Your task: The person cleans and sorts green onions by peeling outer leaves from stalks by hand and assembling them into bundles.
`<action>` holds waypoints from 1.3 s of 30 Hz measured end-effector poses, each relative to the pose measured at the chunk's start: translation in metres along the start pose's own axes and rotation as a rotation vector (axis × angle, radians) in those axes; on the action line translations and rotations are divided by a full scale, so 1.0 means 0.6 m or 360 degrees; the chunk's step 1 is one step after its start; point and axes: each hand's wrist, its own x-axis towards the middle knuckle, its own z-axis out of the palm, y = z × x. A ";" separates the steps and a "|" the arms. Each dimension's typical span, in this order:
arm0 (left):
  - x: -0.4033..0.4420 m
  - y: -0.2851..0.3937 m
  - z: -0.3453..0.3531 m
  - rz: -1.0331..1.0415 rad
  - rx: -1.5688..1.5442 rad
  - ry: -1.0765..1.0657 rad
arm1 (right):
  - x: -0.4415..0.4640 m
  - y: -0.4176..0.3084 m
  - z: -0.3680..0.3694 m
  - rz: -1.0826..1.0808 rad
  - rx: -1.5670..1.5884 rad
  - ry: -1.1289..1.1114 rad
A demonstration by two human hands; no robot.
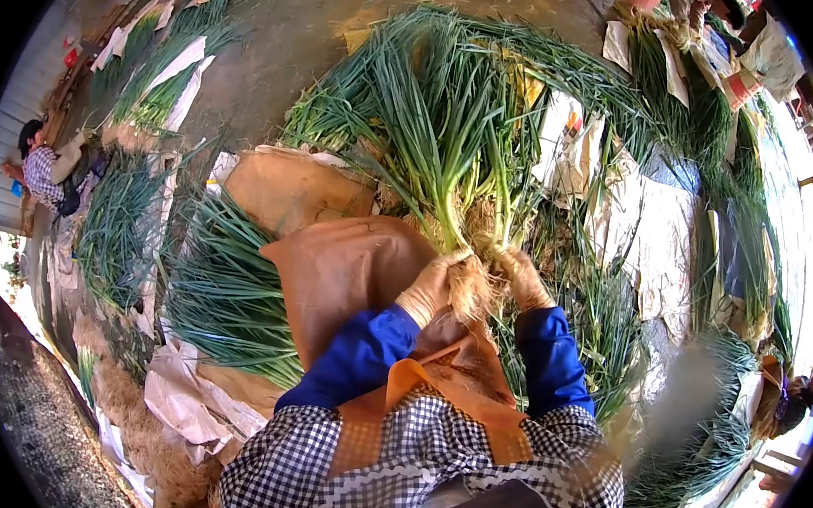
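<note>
My left hand (428,289), in a pale glove, is closed round the root end of a bunch of green onions (445,154); the long leaves point away from me. Pale roots (469,290) hang between my two hands. My right hand (524,278), also gloved, has its fingers closed at the base of the stalks on the right side of the bunch, close beside the left hand. A brown apron (350,269) lies over my lap beneath the hands. More green onions (331,119) lie just beyond the held bunch.
Piled green onions (228,285) lie at my left, with a brown sheet (299,192) behind them. White sacks (654,241) and loose leaves lie at my right. A person (44,167) sits at the far left; other people are at the upper right and right edge.
</note>
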 end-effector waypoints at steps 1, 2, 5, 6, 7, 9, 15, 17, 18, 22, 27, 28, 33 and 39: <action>-0.007 -0.017 0.026 0.0032 -0.0059 0.0081 | 0.007 0.007 0.015 -0.0113 0.0021 -0.0006; 0.001 -0.032 0.024 0.0093 -0.0077 0.0041 | 0.014 0.025 0.020 -0.0221 0.0043 -0.0009; 0.010 -0.044 0.018 0.0148 0.0081 0.0180 | 0.031 0.100 0.014 -0.0053 0.0065 0.0246; 0.010 -0.043 0.014 0.0155 0.0075 0.0182 | 0.032 0.110 0.014 -0.0069 0.0181 0.0332; 0.015 -0.045 0.000 0.0199 0.0038 0.0101 | 0.017 0.060 0.021 -0.0091 -0.0010 0.0424; 0.014 -0.039 0.002 0.0143 -0.0065 0.0029 | 0.020 0.046 0.006 -0.0083 0.0425 0.0688; -0.026 -0.009 0.023 0.0177 -0.0303 -0.0088 | 0.028 0.075 -0.129 -0.0056 0.0310 0.0975; -0.017 -0.012 0.008 0.0073 -0.0268 -0.0214 | -0.010 -0.019 -0.020 0.0159 0.0138 0.0545; -0.011 -0.012 0.010 0.0065 -0.0261 -0.0226 | 0.008 0.017 -0.015 0.0063 -0.0019 0.0460; -0.021 -0.015 0.020 0.0028 -0.0104 0.0007 | 0.041 0.012 0.026 -0.0298 -0.0146 -0.0194; -0.008 -0.019 -0.046 0.0099 -0.0162 -0.0066 | 0.040 -0.043 0.008 -0.0141 0.0153 0.0192; -0.044 -0.015 0.002 0.0042 -0.0301 -0.0281 | 0.050 -0.022 0.005 -0.0273 0.0131 0.0302; -0.044 -0.058 0.022 -0.0032 -0.0198 -0.0023 | 0.070 0.036 0.020 -0.0347 -0.1338 0.0265; -0.055 -0.035 0.006 -0.0034 -0.0383 -0.0330 | 0.073 0.017 -0.036 -0.0030 0.0009 0.0082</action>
